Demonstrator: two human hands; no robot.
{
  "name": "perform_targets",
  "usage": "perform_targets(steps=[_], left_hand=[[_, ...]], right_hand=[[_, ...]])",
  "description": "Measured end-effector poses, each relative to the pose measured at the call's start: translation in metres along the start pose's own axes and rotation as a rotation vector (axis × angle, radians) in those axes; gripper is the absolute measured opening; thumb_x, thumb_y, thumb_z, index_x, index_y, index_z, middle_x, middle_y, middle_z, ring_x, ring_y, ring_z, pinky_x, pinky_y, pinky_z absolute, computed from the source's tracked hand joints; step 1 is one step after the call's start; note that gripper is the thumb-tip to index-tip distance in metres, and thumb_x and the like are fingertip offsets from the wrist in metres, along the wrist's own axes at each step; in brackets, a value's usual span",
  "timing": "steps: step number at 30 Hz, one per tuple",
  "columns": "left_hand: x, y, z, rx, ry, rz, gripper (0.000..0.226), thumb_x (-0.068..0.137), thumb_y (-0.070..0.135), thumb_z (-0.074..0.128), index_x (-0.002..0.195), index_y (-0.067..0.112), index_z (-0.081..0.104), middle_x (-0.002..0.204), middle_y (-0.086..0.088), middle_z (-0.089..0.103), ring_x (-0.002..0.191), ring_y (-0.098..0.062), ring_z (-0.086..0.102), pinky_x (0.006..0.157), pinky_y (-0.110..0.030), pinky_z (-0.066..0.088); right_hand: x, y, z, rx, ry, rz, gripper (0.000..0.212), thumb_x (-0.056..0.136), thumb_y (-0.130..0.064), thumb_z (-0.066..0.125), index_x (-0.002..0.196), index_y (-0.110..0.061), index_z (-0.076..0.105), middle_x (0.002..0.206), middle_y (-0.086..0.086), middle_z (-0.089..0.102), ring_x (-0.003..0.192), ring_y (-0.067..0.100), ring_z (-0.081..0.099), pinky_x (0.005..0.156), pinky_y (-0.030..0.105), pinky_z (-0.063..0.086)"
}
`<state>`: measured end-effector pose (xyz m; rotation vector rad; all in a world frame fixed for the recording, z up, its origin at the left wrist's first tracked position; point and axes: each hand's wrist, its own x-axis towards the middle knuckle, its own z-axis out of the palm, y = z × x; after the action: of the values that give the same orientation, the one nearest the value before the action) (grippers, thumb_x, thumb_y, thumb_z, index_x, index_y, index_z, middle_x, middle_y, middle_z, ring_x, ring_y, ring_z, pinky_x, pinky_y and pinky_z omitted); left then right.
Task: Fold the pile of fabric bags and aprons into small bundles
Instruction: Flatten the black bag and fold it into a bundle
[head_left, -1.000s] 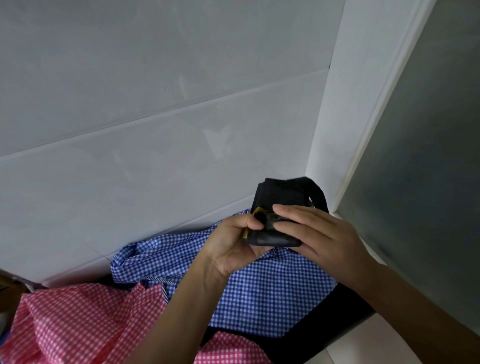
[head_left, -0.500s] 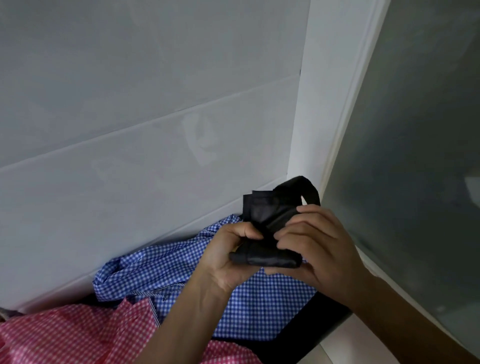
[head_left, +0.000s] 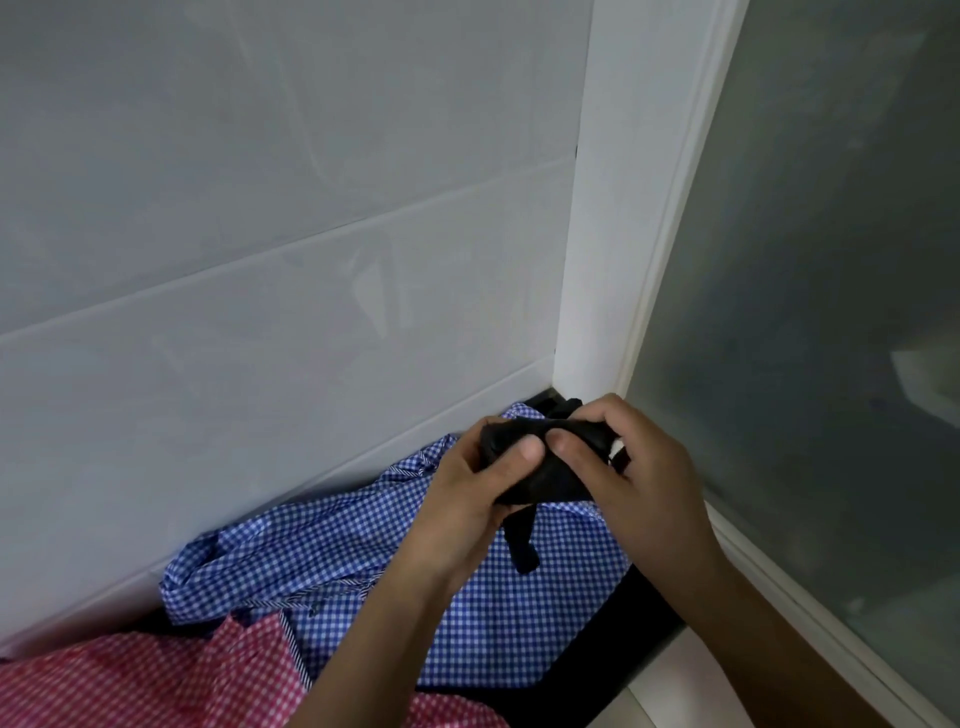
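A small rolled black fabric bundle (head_left: 545, 467) is held in the air above the pile. My left hand (head_left: 467, 499) grips its left end, thumb on top. My right hand (head_left: 644, 478) curls round its right end, thumb pressing the middle. A black strap (head_left: 522, 540) hangs down from the bundle. Under the hands lies a crumpled blue checked apron (head_left: 363, 561). A red checked apron (head_left: 130, 680) lies at the lower left.
The cloths lie on a dark surface (head_left: 613, 649) pushed against a white tiled wall (head_left: 260, 260). A white frame post (head_left: 613, 208) and a frosted glass panel (head_left: 831, 312) close off the right side. A light floor strip (head_left: 665, 696) shows at the bottom.
The black piece has been rolled tighter and lower into a compact bundle; its upright loop is gone and a strap now dangles below. Both hands have closed more firmly round it.
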<state>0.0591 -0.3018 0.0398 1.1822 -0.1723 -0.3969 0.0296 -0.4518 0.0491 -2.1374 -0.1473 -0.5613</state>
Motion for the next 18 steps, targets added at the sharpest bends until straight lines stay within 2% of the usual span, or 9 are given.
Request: perform_targets(steps=[2, 4, 6, 8, 9, 11, 13, 16, 18], left_hand=[[0.001, -0.001, -0.002, 0.051, 0.009, 0.042, 0.028, 0.074, 0.02, 0.074, 0.093, 0.004, 0.061, 0.083, -0.011, 0.065, 0.079, -0.024, 0.065, 0.069, -0.031, 0.054], [0.003, 0.0, -0.003, 0.049, -0.015, 0.062, 0.019, 0.074, 0.015, 0.073, 0.087, 0.007, 0.061, 0.079, -0.008, 0.065, 0.076, -0.021, 0.065, 0.066, -0.028, 0.053], [0.005, 0.001, -0.007, 0.063, -0.04, 0.083, 0.018, 0.073, 0.017, 0.074, 0.084, 0.01, 0.062, 0.079, -0.006, 0.065, 0.076, -0.019, 0.064, 0.067, -0.026, 0.053], [0.007, 0.005, -0.012, 0.093, -0.052, 0.105, 0.02, 0.07, 0.022, 0.074, 0.082, 0.012, 0.061, 0.078, -0.005, 0.063, 0.076, -0.016, 0.062, 0.068, -0.025, 0.052], [0.007, 0.007, -0.016, 0.126, -0.053, 0.124, 0.021, 0.071, 0.022, 0.074, 0.083, 0.011, 0.06, 0.078, -0.004, 0.063, 0.076, -0.015, 0.061, 0.067, -0.024, 0.051], [0.008, 0.011, -0.023, 0.21, -0.05, 0.157, 0.017, 0.076, 0.016, 0.071, 0.084, 0.009, 0.058, 0.075, 0.0, 0.063, 0.073, -0.012, 0.061, 0.065, -0.022, 0.051], [0.008, 0.013, -0.028, 0.268, -0.056, 0.166, 0.014, 0.078, 0.015, 0.066, 0.084, 0.007, 0.056, 0.072, 0.002, 0.061, 0.07, -0.01, 0.06, 0.064, -0.021, 0.05], [0.009, 0.01, -0.033, 0.275, -0.101, 0.11, 0.018, 0.074, 0.024, 0.073, 0.081, 0.014, 0.06, 0.073, -0.001, 0.061, 0.071, -0.013, 0.06, 0.065, -0.025, 0.05], [0.008, 0.004, -0.036, 0.237, -0.108, 0.069, 0.016, 0.07, 0.03, 0.073, 0.076, 0.02, 0.062, 0.072, -0.001, 0.06, 0.069, -0.012, 0.059, 0.063, -0.025, 0.049]], right_hand=[[0.001, 0.002, -0.001, -0.037, -0.007, -0.034, 0.017, 0.086, -0.047, 0.053, 0.087, -0.03, 0.055, 0.093, -0.019, 0.056, 0.095, 0.003, 0.054, 0.08, 0.008, 0.039], [0.002, 0.005, -0.004, 0.238, -0.143, 0.052, 0.023, 0.087, -0.042, 0.055, 0.101, -0.024, 0.057, 0.107, -0.014, 0.058, 0.107, 0.005, 0.055, 0.089, 0.013, 0.042], [0.005, 0.007, -0.009, 0.474, -0.272, 0.129, 0.034, 0.09, -0.04, 0.052, 0.116, -0.018, 0.055, 0.113, -0.01, 0.06, 0.11, 0.006, 0.057, 0.091, 0.017, 0.046], [0.009, 0.014, -0.012, 0.434, -0.258, 0.114, 0.048, 0.087, -0.053, 0.051, 0.121, -0.02, 0.053, 0.118, -0.014, 0.059, 0.115, 0.0, 0.054, 0.095, 0.013, 0.042], [0.013, 0.017, -0.014, 0.337, -0.229, 0.095, 0.051, 0.083, -0.057, 0.051, 0.121, -0.023, 0.054, 0.12, -0.016, 0.057, 0.116, -0.003, 0.051, 0.097, 0.011, 0.038], [0.019, 0.024, -0.015, 0.22, -0.209, 0.108, 0.038, 0.084, -0.054, 0.056, 0.11, -0.026, 0.059, 0.111, -0.018, 0.058, 0.109, -0.004, 0.054, 0.093, 0.009, 0.038], [0.023, 0.024, -0.016, 0.286, -0.285, 0.191, 0.03, 0.084, -0.05, 0.061, 0.096, -0.022, 0.061, 0.094, -0.014, 0.065, 0.092, -0.001, 0.062, 0.084, 0.012, 0.044], [0.021, 0.026, -0.011, 0.292, -0.412, 0.281, 0.039, 0.075, -0.057, 0.052, 0.089, -0.021, 0.06, 0.084, -0.013, 0.064, 0.083, -0.001, 0.06, 0.076, 0.013, 0.042], [0.018, 0.029, -0.005, 0.234, -0.447, 0.276, 0.047, 0.078, -0.059, 0.049, 0.081, -0.012, 0.055, 0.074, -0.009, 0.054, 0.073, 0.005, 0.052, 0.07, 0.021, 0.037]])
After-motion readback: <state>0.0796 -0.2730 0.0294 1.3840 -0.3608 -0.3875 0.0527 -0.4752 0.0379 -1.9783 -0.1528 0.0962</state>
